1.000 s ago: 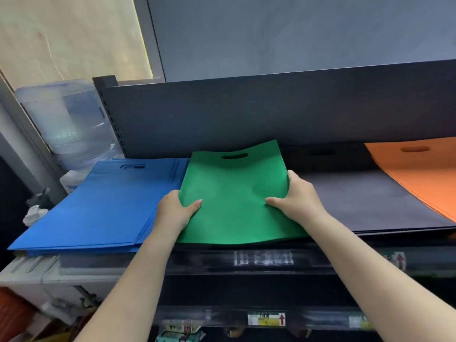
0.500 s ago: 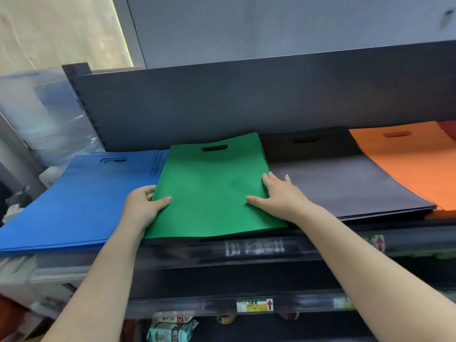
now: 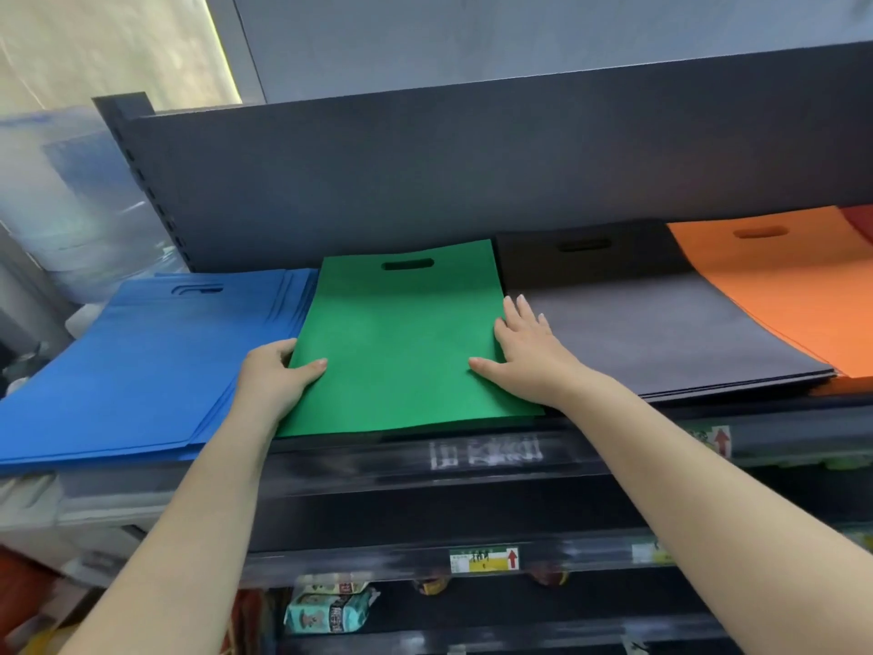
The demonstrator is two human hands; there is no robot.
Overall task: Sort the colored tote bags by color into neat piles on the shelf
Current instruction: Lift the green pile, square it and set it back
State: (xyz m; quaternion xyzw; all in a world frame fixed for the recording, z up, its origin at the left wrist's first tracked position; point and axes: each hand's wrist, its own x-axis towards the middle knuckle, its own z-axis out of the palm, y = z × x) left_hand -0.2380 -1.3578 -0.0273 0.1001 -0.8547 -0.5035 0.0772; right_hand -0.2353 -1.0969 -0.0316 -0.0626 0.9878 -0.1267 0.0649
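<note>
Green nonwoven fabric fills the middle of the shelf [image 3: 472, 453]: the green tote bag [image 3: 401, 342] lies flat, its cut-out handle slot toward the back panel, its near edge just above the shelf's front rail. Nearest, 2 bare forearms reach up to it. The left hand [image 3: 271, 375] pinches the bag's left edge, thumb on top and fingers curled underneath. The right hand [image 3: 524, 352] lies flat on the bag's right edge, fingers straight and together, thumb spread toward the middle.

To the left, touching the green bag, sits the blue pile [image 3: 141, 371], several bags deep and fanned at its edges. To the right lies the black pile [image 3: 661, 333], then the orange pile [image 3: 793, 286], with a sliver of red beyond it at the frame edge.

The bag looks light, thin and floppy, likely to slide over its neighbours and to buckle if pushed from 1 side. Holding both long edges, as now, should keep it square while it is nudged into place.
</note>
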